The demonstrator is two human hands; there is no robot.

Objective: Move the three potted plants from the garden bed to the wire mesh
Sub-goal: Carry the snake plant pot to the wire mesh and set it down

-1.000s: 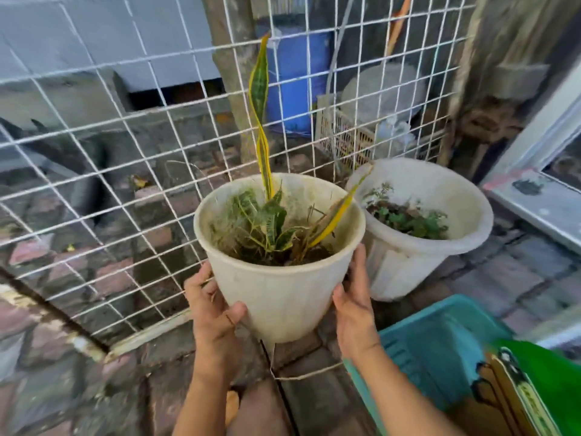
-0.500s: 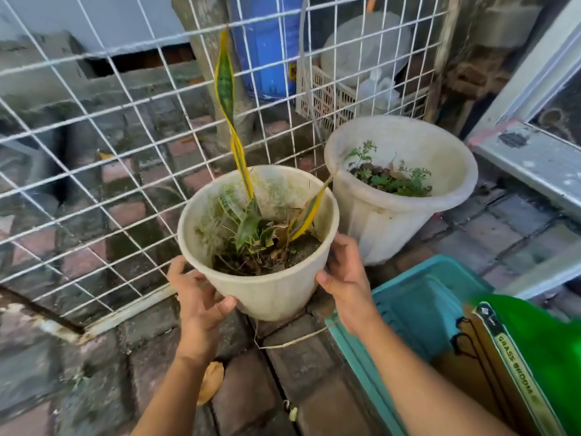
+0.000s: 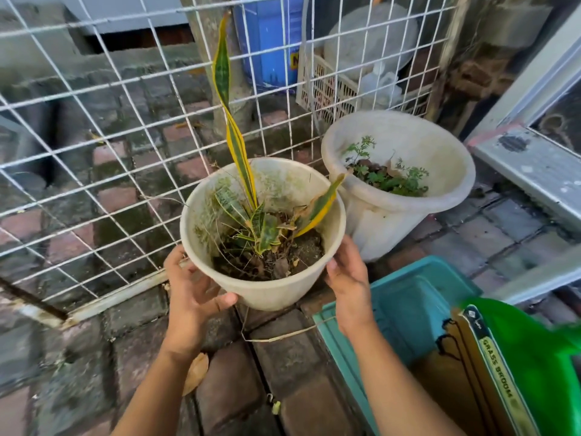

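A white wire mesh panel point(image 3: 94, 158) leans over brick paving. Against it sits a cream plastic pot point(image 3: 270, 291) of yellow-edged snake plant, gripped by the left hand point(image 3: 191, 294) and right hand point(image 3: 349, 278). A second cream pot point(image 3: 377, 225) touches it; a teal plastic tray point(image 3: 415, 309) crowds nearby.

Two white potted plants point(image 3: 270, 287) point(image 3: 399, 196) beside wire mesh point(image 3: 94, 146).
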